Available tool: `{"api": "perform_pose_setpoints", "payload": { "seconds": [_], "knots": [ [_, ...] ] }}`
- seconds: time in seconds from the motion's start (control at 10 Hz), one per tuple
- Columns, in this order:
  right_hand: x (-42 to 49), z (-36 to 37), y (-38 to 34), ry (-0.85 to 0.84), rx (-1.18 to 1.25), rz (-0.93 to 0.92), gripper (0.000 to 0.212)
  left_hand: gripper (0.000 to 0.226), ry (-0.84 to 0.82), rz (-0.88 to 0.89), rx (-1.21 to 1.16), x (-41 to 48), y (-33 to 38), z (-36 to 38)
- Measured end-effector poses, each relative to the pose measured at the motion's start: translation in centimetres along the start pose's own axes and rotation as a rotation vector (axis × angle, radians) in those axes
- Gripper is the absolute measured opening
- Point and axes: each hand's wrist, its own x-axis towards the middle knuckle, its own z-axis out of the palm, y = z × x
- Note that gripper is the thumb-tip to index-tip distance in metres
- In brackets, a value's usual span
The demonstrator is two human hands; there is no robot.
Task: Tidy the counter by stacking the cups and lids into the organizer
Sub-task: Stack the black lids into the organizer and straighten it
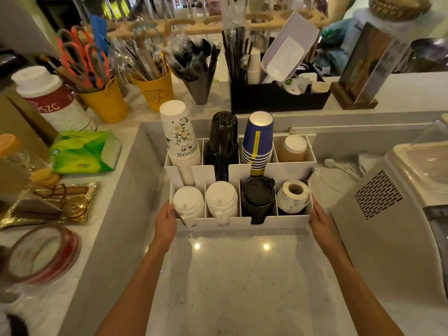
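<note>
A white compartmented organizer [244,224] stands on the speckled counter. Its back row holds a stack of white floral cups [179,134], a stack of black cups [222,139], a stack of blue cups [258,144] and a brown cup stack [292,149]. The front row holds two stacks of white lids [188,204] [221,201], black lids [258,197] and a roll of labels [293,196]. My left hand [166,220] grips the organizer's left side. My right hand [320,220] grips its right side.
A grey machine [388,229] sits close on the right. On the raised left ledge lie a green tissue pack [84,151], tape rolls [41,253] and a gold tray [48,204]. Yellow buckets [106,103] of utensils and a black caddy [278,98] stand behind.
</note>
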Motion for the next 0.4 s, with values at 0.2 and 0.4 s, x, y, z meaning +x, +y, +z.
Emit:
{"api": "perform_pose_setpoints", "payload": {
  "seconds": [0.2,0.4],
  "knots": [
    [-0.2,0.5,-0.5,0.035,0.01,0.024,0.045,0.033,0.012,-0.052,0.01,-0.3,1.0,0.0],
    [-2.8,-0.4,-0.4,0.001,-0.018,0.089,0.053,0.035,0.004,-0.056,0.082,-2.8,0.9,-0.2]
  ]
}}
